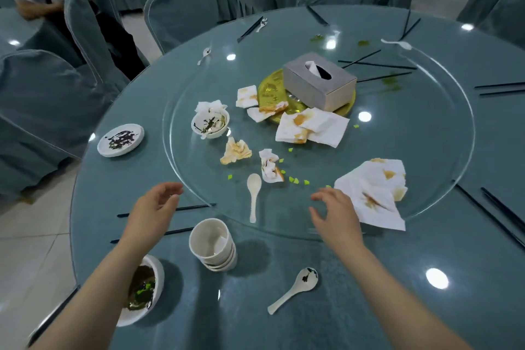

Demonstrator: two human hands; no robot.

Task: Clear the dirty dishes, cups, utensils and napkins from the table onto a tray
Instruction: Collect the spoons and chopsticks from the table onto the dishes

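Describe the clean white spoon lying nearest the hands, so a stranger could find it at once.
Start at the round glass turntable in the middle of the table. On its near edge, between the left hand and the right hand, lies a white spoon, bowl pointing away. Unlike the stained spoon on the tablecloth nearer the person, it is clean and rests on the glass.

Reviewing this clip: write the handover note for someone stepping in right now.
Left hand and right hand: both open, holding nothing, hovering at the glass turntable edge.
Near you: stacked cups, dirty bowl, two spoons.
On the turntable: bowl, stained napkins.
Far left: plate.
Chopsticks scattered.
No tray visible; everything remains to clear.
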